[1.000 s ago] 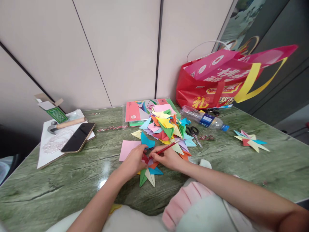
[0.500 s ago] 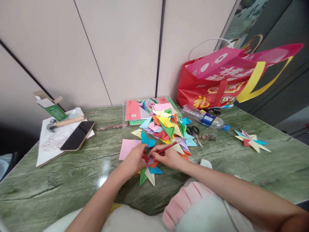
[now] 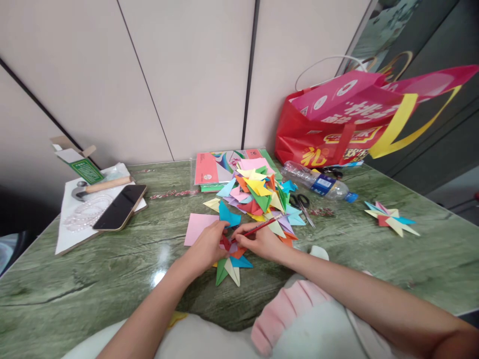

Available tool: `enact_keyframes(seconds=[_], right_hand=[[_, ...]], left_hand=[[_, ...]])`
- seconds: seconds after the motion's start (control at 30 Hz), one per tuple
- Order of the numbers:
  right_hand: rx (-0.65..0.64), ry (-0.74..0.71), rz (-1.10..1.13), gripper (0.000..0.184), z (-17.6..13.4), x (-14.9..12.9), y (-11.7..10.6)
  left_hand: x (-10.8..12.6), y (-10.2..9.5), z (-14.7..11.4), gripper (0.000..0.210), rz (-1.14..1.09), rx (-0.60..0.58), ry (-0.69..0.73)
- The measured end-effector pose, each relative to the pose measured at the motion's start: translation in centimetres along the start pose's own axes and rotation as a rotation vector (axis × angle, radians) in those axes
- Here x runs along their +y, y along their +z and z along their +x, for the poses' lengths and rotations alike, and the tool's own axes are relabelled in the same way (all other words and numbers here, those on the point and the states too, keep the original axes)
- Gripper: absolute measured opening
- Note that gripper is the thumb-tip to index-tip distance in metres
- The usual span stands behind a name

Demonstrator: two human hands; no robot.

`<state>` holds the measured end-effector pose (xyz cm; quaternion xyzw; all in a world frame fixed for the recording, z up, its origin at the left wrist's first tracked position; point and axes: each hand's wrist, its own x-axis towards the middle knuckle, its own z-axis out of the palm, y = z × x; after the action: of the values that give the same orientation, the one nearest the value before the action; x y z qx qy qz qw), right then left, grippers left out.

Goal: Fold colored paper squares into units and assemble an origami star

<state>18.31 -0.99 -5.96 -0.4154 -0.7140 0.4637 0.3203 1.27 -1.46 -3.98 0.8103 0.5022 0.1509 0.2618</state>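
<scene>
My right hand [image 3: 258, 241] is closed round a slim red pencil [image 3: 258, 228], its lower end pointing down at the paper star's middle. Beside it, my left hand [image 3: 209, 241] pinches the multicoloured folded paper star [image 3: 232, 271] near its red piece. Green, cream, blue and orange points of the star stick out below the fingers; its centre is partly hidden. A blue folded piece [image 3: 229, 214] rises just beyond the left fingertips. Under the left hand's far side lies a pink paper square [image 3: 198, 229]. Behind both hands is a heap of colourful folded paper pieces [image 3: 258, 187].
Packs of coloured paper [image 3: 209, 169] lie behind the heap. Scissors [image 3: 303, 204], a plastic bottle [image 3: 324, 184] and a red shopping bag [image 3: 318, 134] are to the right, with another paper star [image 3: 391, 217]. At left are a phone [image 3: 120, 207], a hammer [image 3: 108, 184] and a small box [image 3: 84, 167].
The view has shifted very slightly. Both hands, the pencil and the paper star stay in nearly the same place.
</scene>
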Motion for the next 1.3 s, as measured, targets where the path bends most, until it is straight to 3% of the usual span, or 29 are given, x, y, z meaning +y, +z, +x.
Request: enact_keyframes(seconds=[1.3], right_hand=[[0.007,-0.091,-0.089,0.015,-0.02,-0.41,-0.19]], left_hand=[[-0.26,0.11,0.00,0.056,-0.004,0.019,0.016]])
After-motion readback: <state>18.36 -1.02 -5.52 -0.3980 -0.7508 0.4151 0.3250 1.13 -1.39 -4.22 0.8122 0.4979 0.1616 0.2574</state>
